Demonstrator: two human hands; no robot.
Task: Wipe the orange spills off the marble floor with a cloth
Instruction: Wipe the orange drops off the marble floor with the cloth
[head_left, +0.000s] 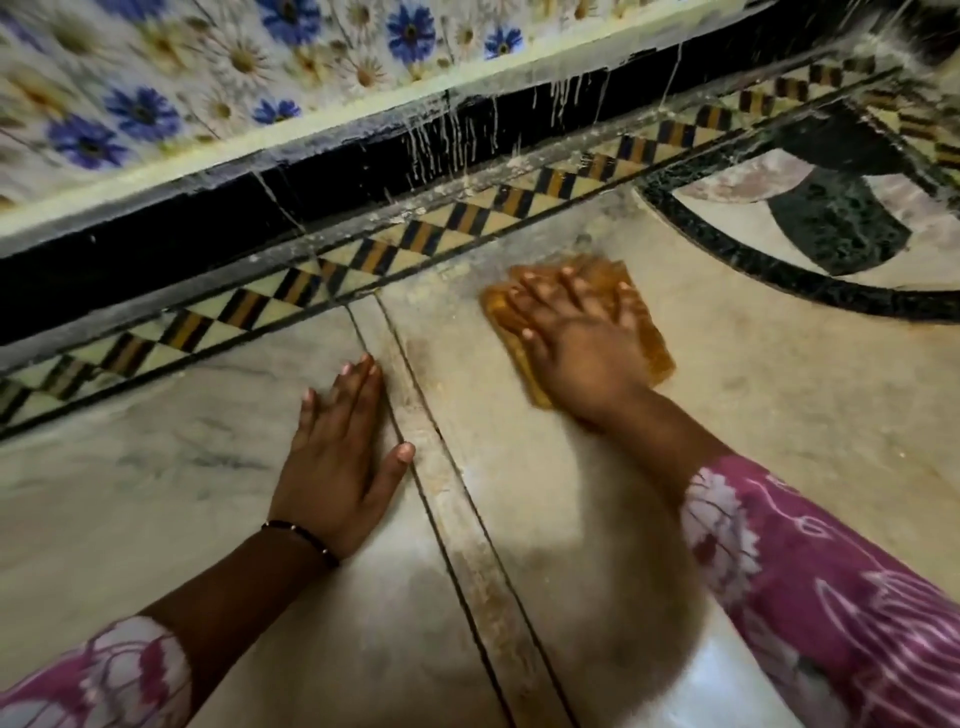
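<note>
An orange-yellow cloth (647, 343) lies flat on the pale marble floor (779, 374) near the checkered border. My right hand (576, 338) presses down on the cloth with fingers spread; the hand and cloth look blurred. My left hand (343, 457) rests flat on the marble to the left, palm down, fingers together, holding nothing. A faint orange-brown smear (415, 348) shows on the marble strip between my hands.
A black and yellow checkered inlay border (395, 249) runs diagonally along the wall. Behind it stand a black skirting (311, 187) with white drip marks and flower-patterned wall tiles (208, 78). A dark green curved inlay (779, 270) lies at the right.
</note>
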